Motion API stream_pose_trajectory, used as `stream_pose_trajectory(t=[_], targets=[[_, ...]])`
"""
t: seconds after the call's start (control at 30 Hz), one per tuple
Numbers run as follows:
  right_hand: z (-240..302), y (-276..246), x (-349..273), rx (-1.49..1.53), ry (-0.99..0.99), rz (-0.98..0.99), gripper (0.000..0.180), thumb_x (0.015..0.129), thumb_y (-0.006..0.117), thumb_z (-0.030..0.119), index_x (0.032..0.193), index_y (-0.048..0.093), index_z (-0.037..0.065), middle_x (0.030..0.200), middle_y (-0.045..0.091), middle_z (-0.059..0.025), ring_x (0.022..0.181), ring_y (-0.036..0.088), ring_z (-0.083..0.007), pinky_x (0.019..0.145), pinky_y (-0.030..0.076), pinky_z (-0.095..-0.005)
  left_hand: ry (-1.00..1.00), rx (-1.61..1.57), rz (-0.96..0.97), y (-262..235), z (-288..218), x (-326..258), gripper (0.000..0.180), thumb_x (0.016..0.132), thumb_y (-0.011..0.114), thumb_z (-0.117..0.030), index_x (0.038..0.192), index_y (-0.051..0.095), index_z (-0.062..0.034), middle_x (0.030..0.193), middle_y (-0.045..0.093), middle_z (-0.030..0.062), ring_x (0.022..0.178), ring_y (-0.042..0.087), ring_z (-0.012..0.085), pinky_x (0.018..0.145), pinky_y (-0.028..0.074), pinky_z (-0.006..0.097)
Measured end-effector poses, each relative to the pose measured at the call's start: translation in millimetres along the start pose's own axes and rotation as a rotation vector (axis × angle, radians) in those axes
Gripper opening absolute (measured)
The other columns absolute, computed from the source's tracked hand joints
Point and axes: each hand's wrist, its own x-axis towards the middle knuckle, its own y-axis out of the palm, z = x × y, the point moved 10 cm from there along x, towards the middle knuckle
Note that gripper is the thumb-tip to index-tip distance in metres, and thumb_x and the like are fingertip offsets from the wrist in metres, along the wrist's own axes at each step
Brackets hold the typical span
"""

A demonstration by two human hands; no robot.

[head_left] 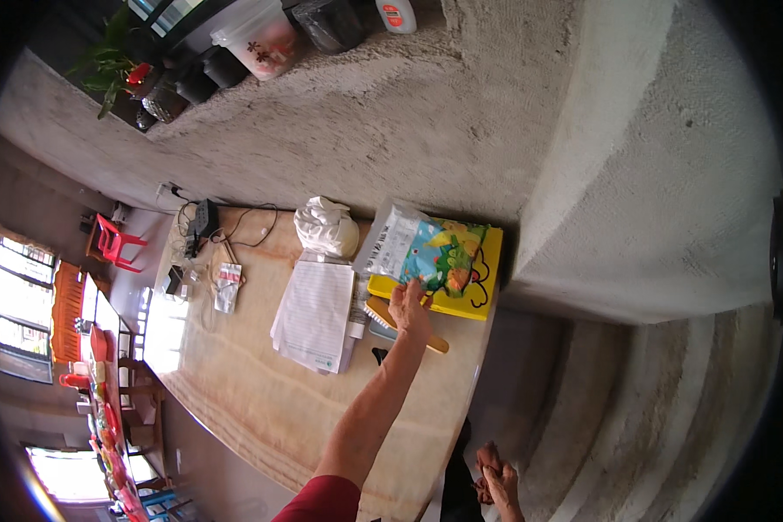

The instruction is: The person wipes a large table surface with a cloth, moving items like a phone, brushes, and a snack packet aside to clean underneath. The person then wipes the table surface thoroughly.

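My left hand [411, 311] reaches over the table, fingertips closed at the near edge of a colourful plastic packet [444, 257] with a clear, printed end. The packet rests on a flat yellow box [465, 304] with a black line drawing. Partly beneath my left hand is a wooden-handled brush [437, 344] with pale bristles. At the bottom, beside the table, my right hand [501, 487] is closed round a crumpled brown cloth [489, 456]; part of the cloth is hidden by the fingers.
Stacked papers [315, 313] and a white bundled bag [325, 228] lie on the table [261, 374]. A black adapter [204, 219] with cables sits at its far left. Steps [583, 391] and a rough wall [391, 130] border it. A red chair [117, 244] stands beyond.
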Motion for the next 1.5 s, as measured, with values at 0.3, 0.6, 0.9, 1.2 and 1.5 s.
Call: stream_pose_trajectory(t=[0.3, 0.6, 0.9, 1.2, 1.5], targets=[[24, -8, -14, -0.237, 0.004, -0.033, 0.035, 0.082, 0.066, 0.029, 0.092, 0.058, -0.004, 0.082, 0.062, -0.0160, 0.072, 0.060, -0.0230, 0.062, 0.047, -0.0366, 0.031, -0.249, 0.268, 46, -48, -30, 0.016, 0.090, 0.058, -0.012, 0.092, 0.043, -0.0167, 0.098, 0.060, 0.0040, 0.092, 0.060, 0.0208, 0.077, 0.053, 0.046], [5, -10, -10, -0.205, -0.137, -0.009, 0.038, 0.085, 0.063, 0.035, 0.095, 0.057, -0.001, 0.082, 0.061, -0.0172, 0.073, 0.061, -0.0273, 0.063, 0.047, -0.0412, 0.002, -0.131, 0.309, -79, -103, -119, 0.008, 0.093, 0.054, -0.014, 0.099, 0.050, -0.0169, 0.101, 0.060, 0.0027, 0.096, 0.061, 0.0207, 0.076, 0.054, 0.044], [-22, 31, 20, 0.142, -0.215, 0.041, 0.035, 0.095, 0.046, 0.037, 0.101, 0.057, 0.004, 0.086, 0.061, -0.0077, 0.072, 0.060, -0.0186, 0.065, 0.048, -0.0303, -0.287, -0.175, 0.066, -336, -7, -232, 0.007, 0.092, 0.056, -0.016, 0.096, 0.051, -0.0182, 0.095, 0.061, -0.0012, 0.089, 0.061, 0.0178, 0.068, 0.054, 0.042], [60, 209, -65, -0.420, -0.783, 0.177, 0.021, 0.088, 0.059, 0.021, 0.098, 0.055, 0.002, 0.093, 0.052, -0.0141, 0.087, 0.053, -0.0338, 0.075, 0.045, -0.0411, -0.027, 0.088, -0.308, -488, 40, -262, 0.041, 0.086, 0.064, -0.014, 0.119, 0.040, -0.0115, 0.108, 0.054, 0.0054, 0.094, 0.057, 0.0160, 0.071, 0.049, 0.032], [5, 350, -120, -1.063, -1.443, 0.316, 0.026, 0.079, 0.064, 0.029, 0.099, 0.057, 0.014, 0.112, 0.049, -0.0050, 0.103, 0.047, -0.0231, 0.080, 0.037, -0.0436, 0.191, 1.336, -0.188, -456, 48, -277, 0.099, 0.072, 0.075, -0.024, 0.147, 0.013, -0.0043, 0.143, 0.028, 0.0207, 0.132, 0.024, 0.0360, 0.108, 0.019, 0.045]])
